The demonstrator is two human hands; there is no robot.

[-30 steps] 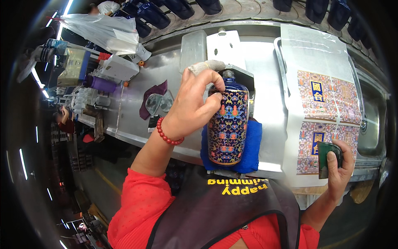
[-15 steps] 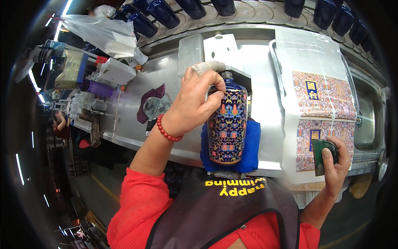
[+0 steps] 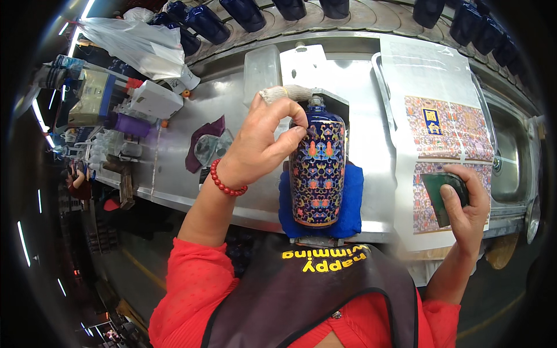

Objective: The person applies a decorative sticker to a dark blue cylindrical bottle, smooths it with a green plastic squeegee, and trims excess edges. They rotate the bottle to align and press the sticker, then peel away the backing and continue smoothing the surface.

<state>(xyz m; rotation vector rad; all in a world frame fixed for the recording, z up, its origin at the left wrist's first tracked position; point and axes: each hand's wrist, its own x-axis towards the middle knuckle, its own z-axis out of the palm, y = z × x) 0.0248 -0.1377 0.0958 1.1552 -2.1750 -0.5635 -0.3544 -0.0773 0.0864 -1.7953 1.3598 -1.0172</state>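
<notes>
A dark blue bottle point(image 3: 318, 185) with a colourful floral decal round its body lies on a folded blue towel point(image 3: 353, 200), its neck pointing away from me. At the bottle's upper left shoulder, my left hand point(image 3: 264, 130) pinches the decal's edge between thumb and forefinger. Beside its other fingers a beige knitted cover point(image 3: 287, 93) reaches to the bottle neck; how it is worn is partly hidden. My right hand point(image 3: 469, 206) grips a green scraper point(image 3: 435, 197) above the printed decal sheet point(image 3: 426, 153), which lies on white paper at the right.
A metal sink point(image 3: 510, 168) is at the right. Behind the bottle stand a translucent box point(image 3: 261, 75) and a white block point(image 3: 303, 66). A purple cloth point(image 3: 197, 142) lies left. Dark blue bottles point(image 3: 243, 14) line the far rack. Boxes and a purple container point(image 3: 130, 124) crowd the far left.
My right hand has risen a little away from me with the scraper, which tilts differently. My left hand stays at the bottle's shoulder. The whole view has shifted slightly.
</notes>
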